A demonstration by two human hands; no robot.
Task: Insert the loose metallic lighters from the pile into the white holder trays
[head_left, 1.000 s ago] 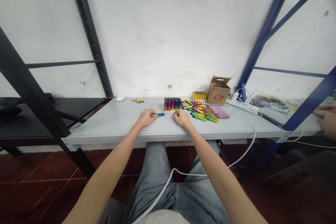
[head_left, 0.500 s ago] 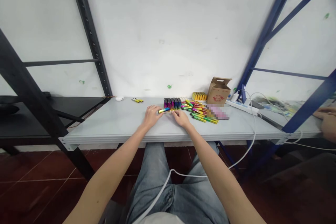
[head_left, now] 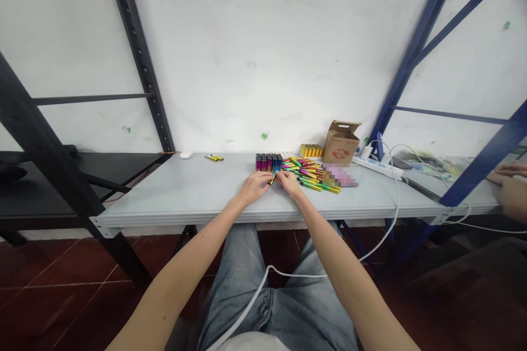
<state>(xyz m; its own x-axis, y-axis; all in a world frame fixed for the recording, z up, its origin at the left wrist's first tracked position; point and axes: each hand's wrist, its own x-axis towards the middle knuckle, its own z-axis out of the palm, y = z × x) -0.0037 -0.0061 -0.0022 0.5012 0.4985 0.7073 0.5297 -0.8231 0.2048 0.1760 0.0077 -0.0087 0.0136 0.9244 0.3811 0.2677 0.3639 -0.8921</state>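
My left hand [head_left: 254, 186] and my right hand [head_left: 289, 182] meet near the middle of the table, fingers closed around a small shiny tube [head_left: 271, 180]. The fingers cover most of the tube, and its exact kind is too small to make out. Just behind them stands a tight block of upright purple and blue tubes [head_left: 268, 163] with dark tops. Close to my right hand, a loose pile of shiny yellow, green, pink and red tubes [head_left: 309, 175] lies across the table.
Behind the pile are a group of yellow cylinders [head_left: 311, 150] and an open cardboard box [head_left: 341, 142]. A blurred pink packet [head_left: 341, 174] and a white power strip [head_left: 379, 166] lie to the right. Two yellow tubes [head_left: 214, 158] and a white mouse-like object [head_left: 186, 154] sit left. Another person's hands [head_left: 513, 178] show far right.
The tube has turned from lying sideways to a steeper slant and moved slightly right. My left hand has come in closer to my right hand.
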